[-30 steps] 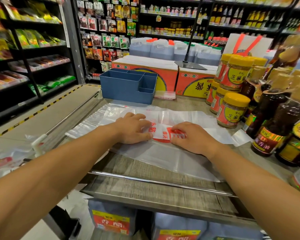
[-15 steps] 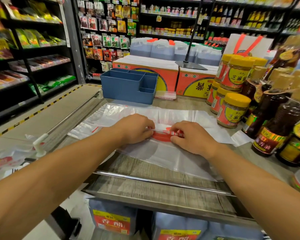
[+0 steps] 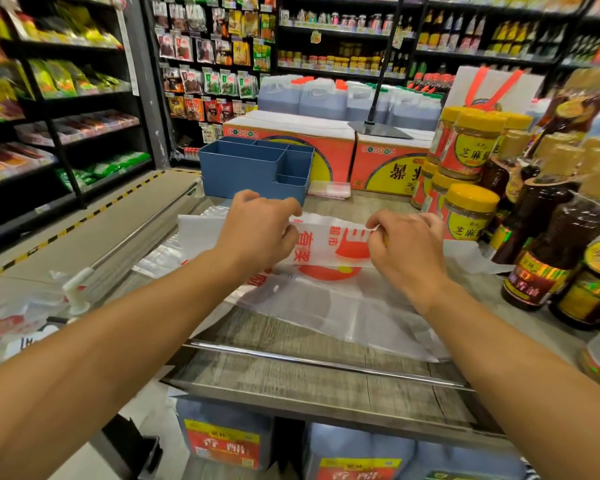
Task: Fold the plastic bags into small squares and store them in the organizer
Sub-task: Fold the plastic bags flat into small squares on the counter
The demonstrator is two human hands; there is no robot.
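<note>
A clear plastic bag (image 3: 329, 251) with red print lies across the wooden counter (image 3: 291, 368). Its far part is lifted and turned toward me, so the red characters face up. My left hand (image 3: 257, 230) pinches the lifted edge on the left. At the right end of that edge, my right hand (image 3: 407, 242) pinches it too. The blue organizer (image 3: 236, 171) with several compartments stands just behind my left hand. I see nothing inside it from here.
Jars with yellow lids (image 3: 468, 211) and dark sauce bottles (image 3: 548, 247) crowd the counter's right side. Orange cartons (image 3: 381, 164) stand behind the organizer. A small folded bag (image 3: 328, 190) lies by the organizer's right corner. More bags (image 3: 11, 320) lie at far left.
Both hands were pressing the bag flat on the counter. They have since gripped its far part and raised it toward me, folding it over the near half.
</note>
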